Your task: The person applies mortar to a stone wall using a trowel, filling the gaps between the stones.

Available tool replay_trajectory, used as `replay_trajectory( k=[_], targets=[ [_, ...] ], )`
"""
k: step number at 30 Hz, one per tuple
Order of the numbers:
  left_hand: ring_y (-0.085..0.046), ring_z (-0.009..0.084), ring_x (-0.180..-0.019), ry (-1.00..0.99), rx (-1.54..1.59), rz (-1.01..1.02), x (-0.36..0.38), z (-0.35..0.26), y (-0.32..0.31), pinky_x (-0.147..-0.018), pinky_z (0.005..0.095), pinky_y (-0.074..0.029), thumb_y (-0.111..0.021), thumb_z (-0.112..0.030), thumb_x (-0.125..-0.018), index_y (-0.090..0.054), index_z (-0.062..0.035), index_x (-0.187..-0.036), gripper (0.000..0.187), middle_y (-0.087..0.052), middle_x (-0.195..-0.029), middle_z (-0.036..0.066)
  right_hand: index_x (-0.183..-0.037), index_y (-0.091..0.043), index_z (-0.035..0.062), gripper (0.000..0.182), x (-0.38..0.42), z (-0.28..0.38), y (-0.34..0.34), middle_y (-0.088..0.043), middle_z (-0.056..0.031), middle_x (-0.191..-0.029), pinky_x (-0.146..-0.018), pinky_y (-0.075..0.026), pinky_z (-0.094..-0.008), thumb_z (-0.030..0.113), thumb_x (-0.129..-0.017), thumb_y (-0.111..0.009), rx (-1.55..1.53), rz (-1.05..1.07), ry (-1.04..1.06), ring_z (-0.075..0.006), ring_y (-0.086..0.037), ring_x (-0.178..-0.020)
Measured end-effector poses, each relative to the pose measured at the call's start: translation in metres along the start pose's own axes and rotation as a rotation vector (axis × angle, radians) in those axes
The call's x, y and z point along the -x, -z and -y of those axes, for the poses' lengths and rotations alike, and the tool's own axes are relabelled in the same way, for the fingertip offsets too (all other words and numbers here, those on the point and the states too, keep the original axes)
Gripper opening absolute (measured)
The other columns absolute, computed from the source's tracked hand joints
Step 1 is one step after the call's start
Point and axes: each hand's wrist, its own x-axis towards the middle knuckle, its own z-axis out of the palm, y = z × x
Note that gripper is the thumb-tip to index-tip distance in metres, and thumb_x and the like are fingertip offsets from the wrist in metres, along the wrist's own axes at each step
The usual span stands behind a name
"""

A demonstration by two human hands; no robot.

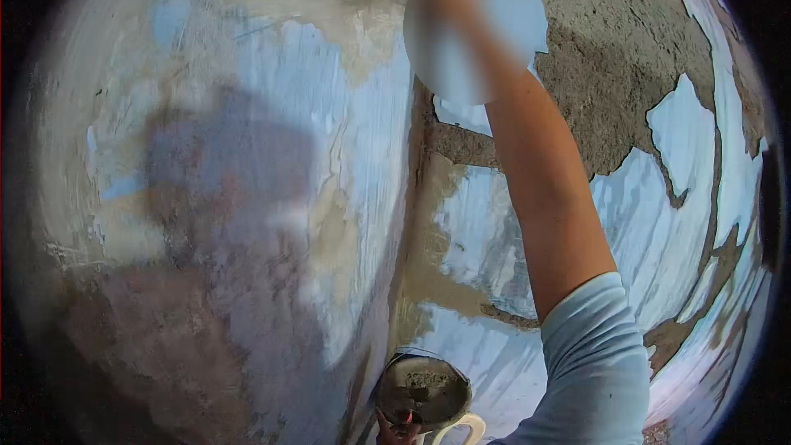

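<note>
My right arm reaches up across the corner of the wall. At its end my right hand (451, 2) is inside a round blurred patch, so its fingers and anything in them cannot be made out. It is against or close to a pale blue painted patch beside rough bare plaster. Low in the view, my left hand (395, 431) grips the near rim of a dark round bucket (384, 391). Wet grey-brown mortar (424, 381) lies inside the bucket. A small red thing (406, 418) shows at the rim by my fingers.
The left wall (272, 58) has smeared beige filler over blue paint, and my shadow falls on it. On the right wall (626, 41), grey plaster shows between peeling paint edges. A cream curved object (471, 427) is beside the bucket.
</note>
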Motion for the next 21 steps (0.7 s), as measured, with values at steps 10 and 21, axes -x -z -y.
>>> replay_trajectory(
  k=[10,21],
  targets=[
    [-0.067,0.0287,-0.101,0.041,-0.051,-0.026,0.007,-0.011,-0.003,-0.084,0.0428,-0.055,-0.082,-0.017,-0.093,0.0,-0.0249,-0.17,0.113,-0.067,-0.13,0.015,-0.091,-0.072,-0.0065,0.029,-0.003,0.022,0.031,-0.075,-0.0251,-0.083,-0.073,-0.062,-0.0436,0.021,-0.084,-0.065,-0.073,0.246,-0.16,-0.0388,-0.076,-0.076],
    [-0.063,0.0198,-0.105,-0.13,0.016,0.0,0.006,0.004,0.002,-0.078,0.0374,-0.056,-0.081,-0.015,-0.093,0.0,-0.0167,-0.17,0.111,-0.062,-0.141,0.012,-0.122,-0.068,-0.0001,0.047,0.008,0.031,0.03,-0.07,-0.0281,-0.124,-0.099,-0.055,-0.0489,0.027,-0.084,-0.072,0.005,0.169,-0.22,-0.0445,-0.068,-0.117]
  ],
)
